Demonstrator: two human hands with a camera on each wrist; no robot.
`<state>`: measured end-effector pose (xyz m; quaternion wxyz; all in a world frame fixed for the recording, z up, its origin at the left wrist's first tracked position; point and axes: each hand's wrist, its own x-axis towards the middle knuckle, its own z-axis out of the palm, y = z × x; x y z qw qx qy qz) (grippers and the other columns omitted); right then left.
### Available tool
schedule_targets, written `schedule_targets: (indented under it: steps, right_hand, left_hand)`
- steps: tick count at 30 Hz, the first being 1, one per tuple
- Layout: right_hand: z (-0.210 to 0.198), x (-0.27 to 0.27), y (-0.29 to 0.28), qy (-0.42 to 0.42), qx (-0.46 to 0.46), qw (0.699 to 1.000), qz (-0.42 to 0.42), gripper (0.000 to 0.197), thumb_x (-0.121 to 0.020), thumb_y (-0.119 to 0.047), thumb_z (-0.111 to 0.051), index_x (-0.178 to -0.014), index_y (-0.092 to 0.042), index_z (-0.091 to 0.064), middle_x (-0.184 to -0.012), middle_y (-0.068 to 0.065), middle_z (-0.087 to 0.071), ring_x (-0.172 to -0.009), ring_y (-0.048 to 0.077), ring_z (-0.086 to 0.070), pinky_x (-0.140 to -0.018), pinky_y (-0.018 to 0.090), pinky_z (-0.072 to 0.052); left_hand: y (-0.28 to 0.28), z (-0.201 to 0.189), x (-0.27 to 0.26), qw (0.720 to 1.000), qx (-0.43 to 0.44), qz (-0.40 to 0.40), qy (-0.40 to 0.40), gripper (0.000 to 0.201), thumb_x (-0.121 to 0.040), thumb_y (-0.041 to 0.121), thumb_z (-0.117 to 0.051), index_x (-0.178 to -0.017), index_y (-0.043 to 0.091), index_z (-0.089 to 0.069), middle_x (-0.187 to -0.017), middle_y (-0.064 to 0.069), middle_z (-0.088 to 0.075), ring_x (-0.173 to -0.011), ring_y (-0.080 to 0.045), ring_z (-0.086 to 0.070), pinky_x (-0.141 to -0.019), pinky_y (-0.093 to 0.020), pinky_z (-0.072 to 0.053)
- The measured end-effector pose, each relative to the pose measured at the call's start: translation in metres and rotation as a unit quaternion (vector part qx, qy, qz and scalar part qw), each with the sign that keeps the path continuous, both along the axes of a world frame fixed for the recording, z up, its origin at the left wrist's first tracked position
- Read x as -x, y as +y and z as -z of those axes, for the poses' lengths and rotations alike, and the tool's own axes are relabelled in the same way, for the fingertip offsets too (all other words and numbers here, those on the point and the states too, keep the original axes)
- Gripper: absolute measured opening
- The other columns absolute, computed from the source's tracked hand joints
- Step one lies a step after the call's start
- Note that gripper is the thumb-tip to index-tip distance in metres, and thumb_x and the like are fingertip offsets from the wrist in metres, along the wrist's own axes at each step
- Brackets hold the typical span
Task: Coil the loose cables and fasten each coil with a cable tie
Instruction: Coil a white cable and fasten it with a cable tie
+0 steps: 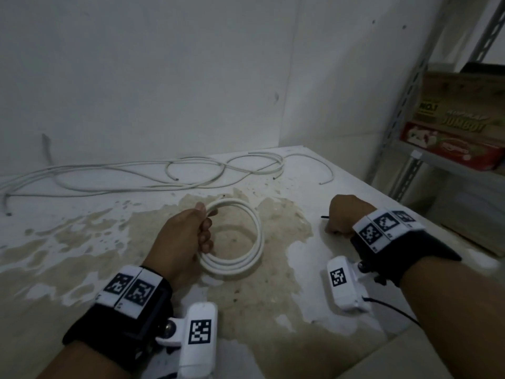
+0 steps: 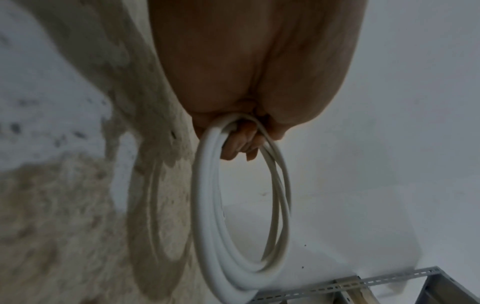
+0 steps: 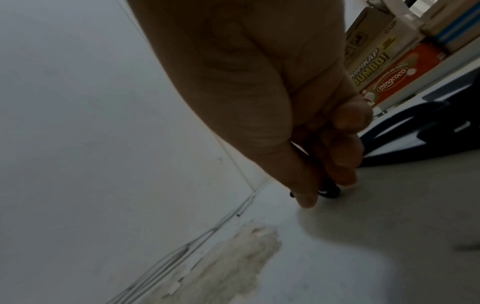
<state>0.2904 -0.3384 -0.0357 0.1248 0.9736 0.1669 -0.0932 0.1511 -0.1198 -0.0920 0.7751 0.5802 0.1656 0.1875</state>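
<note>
Tabletop (image 1: 82,242), white with its coating peeled to brown patches, runs back to the wall; its right edge faces a metal shelving unit (image 1: 404,110) holding cardboard boxes (image 1: 459,105). Loose white cables (image 1: 114,173) sprawl along the far edge, well apart from the hands. Open surface lies between the two wrists. White cable coil (image 1: 246,242) — several turns — sits at the centre, clasped at its left side by the curled fingers of the left hand (image 1: 183,233). Right hand (image 1: 347,214), near the right edge, pinches a thin black cable tie (image 1: 325,216) — fingertips low at the surface.
</note>
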Motion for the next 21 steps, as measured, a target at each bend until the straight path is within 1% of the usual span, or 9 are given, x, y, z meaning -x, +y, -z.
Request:
schedule_targets:
  steps: [1, 3, 5, 7, 9, 12, 16, 19, 21]
  right_hand:
    - [0.002, 0.0, 0.0, -0.007, 0.004, 1.0, -0.001, 0.035, -0.095, -0.015, -0.052, -0.062, -0.009, -0.042, -0.093, 0.008, -0.058, -0.081, 0.018, -0.054, -0.075, 0.023, -0.046]
    - [0.003, -0.003, 0.0, -0.002, -0.019, 1.0, 0.019, 0.037, -0.093, -0.012, -0.052, -0.059, -0.012, -0.038, -0.082, 0.005, -0.055, -0.07, 0.017, -0.05, -0.069, 0.024, -0.044]
    - [-0.004, -0.005, -0.004, 0.024, -0.082, 0.994, 0.063, 0.035, -0.09, -0.011, -0.054, -0.057, -0.01, -0.043, -0.064, 0.003, -0.05, -0.055, 0.015, -0.045, -0.054, 0.023, -0.042]
    - [-0.018, -0.01, -0.01, 0.053, -0.161, 0.982, 0.086, 0.032, -0.087, -0.009, -0.055, -0.056, -0.004, -0.054, -0.054, 0.008, -0.058, -0.049, 0.02, -0.054, -0.052, 0.026, -0.047]
    - [-0.036, -0.011, -0.016, 0.08, -0.237, 0.963, 0.101, 0.025, -0.085, -0.008, -0.056, -0.064, 0.003, -0.064, -0.061, 0.014, -0.069, -0.059, 0.029, -0.066, -0.061, 0.034, -0.056]
    - [-0.058, -0.005, -0.022, 0.104, -0.344, 0.927, 0.106, 0.014, -0.089, -0.005, -0.057, -0.085, 0.006, -0.064, -0.08, 0.017, -0.072, -0.066, 0.025, -0.065, -0.058, 0.033, -0.055]
    - [-0.073, 0.007, -0.017, 0.086, -0.464, 0.882, 0.001, 0.013, -0.089, -0.002, -0.056, -0.085, -0.004, -0.068, -0.078, 0.013, -0.068, -0.071, 0.024, -0.063, -0.064, 0.037, -0.054]
    - [-0.074, 0.027, 0.005, 0.066, -0.501, 0.858, -0.092, 0.02, -0.087, -0.002, -0.055, -0.08, -0.016, -0.068, -0.061, -0.006, -0.067, -0.061, 0.01, -0.063, -0.06, 0.027, -0.051]
    - [-0.073, 0.047, 0.026, 0.054, -0.506, 0.846, -0.158, 0.023, -0.086, -0.005, -0.056, -0.077, -0.022, -0.068, -0.058, -0.015, -0.066, -0.054, 0.004, -0.062, -0.059, 0.021, -0.05]
  left_hand:
    - [0.0, 0.0, 0.0, 1.0, 0.004, 0.001, -0.003, 0.036, -0.102, 0.028, -0.041, -0.097, -0.001, -0.062, -0.06, 0.001, -0.04, -0.044, -0.008, -0.033, -0.044, -0.023, -0.033]
    - [0.0, 0.002, 0.001, 1.0, 0.02, -0.002, -0.006, 0.036, -0.102, 0.027, -0.042, -0.096, -0.003, -0.062, -0.06, 0.0, -0.038, -0.045, -0.009, -0.033, -0.044, -0.022, -0.035]
    - [0.002, 0.003, 0.002, 0.999, 0.052, -0.008, -0.008, 0.035, -0.101, 0.025, -0.043, -0.095, -0.004, -0.061, -0.061, -0.001, -0.038, -0.046, -0.01, -0.033, -0.044, -0.022, -0.036]
    - [0.006, 0.003, 0.002, 0.998, 0.065, -0.016, -0.012, 0.032, -0.101, 0.024, -0.044, -0.096, -0.005, -0.058, -0.063, -0.002, -0.04, -0.045, -0.008, -0.034, -0.041, -0.02, -0.035]
    - [0.011, 0.004, 0.002, 0.998, 0.064, -0.026, -0.013, 0.029, -0.101, 0.022, -0.044, -0.093, -0.003, -0.057, -0.065, -0.003, -0.044, -0.042, -0.007, -0.034, -0.038, -0.018, -0.034]
    - [0.015, 0.003, 0.002, 0.996, 0.081, -0.03, -0.02, 0.028, -0.102, 0.019, -0.042, -0.08, 0.004, -0.052, -0.068, -0.004, -0.043, -0.041, -0.006, -0.034, -0.037, -0.017, -0.033]
    - [0.018, 0.0, 0.004, 0.994, 0.097, -0.044, -0.031, 0.026, -0.103, 0.015, -0.038, -0.079, 0.009, -0.048, -0.069, -0.003, -0.044, -0.042, -0.007, -0.033, -0.038, -0.017, -0.033]
    - [0.024, -0.009, 0.005, 0.994, 0.06, -0.078, -0.039, 0.027, -0.102, 0.013, -0.039, -0.077, 0.011, -0.049, -0.068, -0.002, -0.045, -0.043, -0.007, -0.032, -0.038, -0.019, -0.031]
    - [0.029, -0.016, 0.008, 0.993, 0.03, -0.103, -0.05, 0.025, -0.101, 0.011, -0.04, -0.081, 0.011, -0.055, -0.065, -0.001, -0.046, -0.042, -0.007, -0.032, -0.039, -0.018, -0.03]
